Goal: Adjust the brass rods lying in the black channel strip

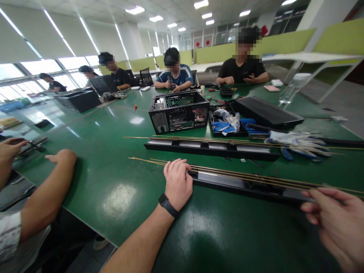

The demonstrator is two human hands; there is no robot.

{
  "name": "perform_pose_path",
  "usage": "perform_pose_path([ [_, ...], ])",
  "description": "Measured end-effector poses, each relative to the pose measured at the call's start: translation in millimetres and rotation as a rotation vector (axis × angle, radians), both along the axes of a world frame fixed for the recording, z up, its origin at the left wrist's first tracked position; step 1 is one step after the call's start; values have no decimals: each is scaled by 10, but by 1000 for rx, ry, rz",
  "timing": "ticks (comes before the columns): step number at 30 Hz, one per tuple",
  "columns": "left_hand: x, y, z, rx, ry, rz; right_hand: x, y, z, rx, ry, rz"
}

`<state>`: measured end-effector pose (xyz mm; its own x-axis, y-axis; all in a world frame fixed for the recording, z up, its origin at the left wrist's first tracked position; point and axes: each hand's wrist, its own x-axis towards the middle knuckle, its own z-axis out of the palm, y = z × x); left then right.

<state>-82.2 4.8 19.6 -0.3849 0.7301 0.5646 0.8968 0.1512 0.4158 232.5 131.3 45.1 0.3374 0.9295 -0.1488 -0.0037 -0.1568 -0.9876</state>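
A long black channel (241,185) lies on the green table, with several thin brass rods (227,173) running along its top. My left hand (178,182), with a black band on the wrist, is wrapped over the channel's left end and the rods there. At the lower right, my right hand (335,216) pinches the rods near the channel's right end. Behind lies a second black channel (213,149), also with thin rods along it; neither hand touches it.
An open black metal case (179,113) stands behind the channels. To its right are a tray of gloves (227,121), more gloves (301,142) and a black panel (267,110). A neighbour's arm (54,182) rests at the left; several people sit beyond.
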Motion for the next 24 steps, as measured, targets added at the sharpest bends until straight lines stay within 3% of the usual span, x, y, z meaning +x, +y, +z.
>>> perform_pose_path([
  [3,-2,3,-5,14,2,9,-43,-33,11,-34,32,85],
  [9,8,-4,29,-6,-10,1,7,12,-41,37,29,-38],
  [15,2,-3,23,-1,-4,5,-62,-39,-7,-39,78,89],
  [20,-2,-5,6,-4,-1,2,-16,-6,-57,58,96,-13],
  [24,-1,-7,10,-10,-2,2,-37,-28,-71,16,120,70],
])
